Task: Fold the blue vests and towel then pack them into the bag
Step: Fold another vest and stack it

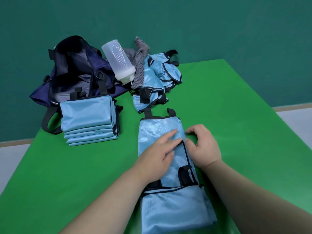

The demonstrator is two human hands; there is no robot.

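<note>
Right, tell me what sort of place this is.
Probably a staged recording setup, not a home: a table under bright green cloth, a plain teal wall behind, and only task props laid out, such as the bag, folded vests and a bottle.

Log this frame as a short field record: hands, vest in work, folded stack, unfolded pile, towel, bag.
left hand: flat on the vest
right hand: at the vest's right edge, fingers curled
vest in work: lying lengthwise, partly folded
folded stack: several vests, beside the bag
unfolded pile: crumpled vests, far side
towel: grey, unfolded, under the bottle
bag: open, nothing visibly packed
</note>
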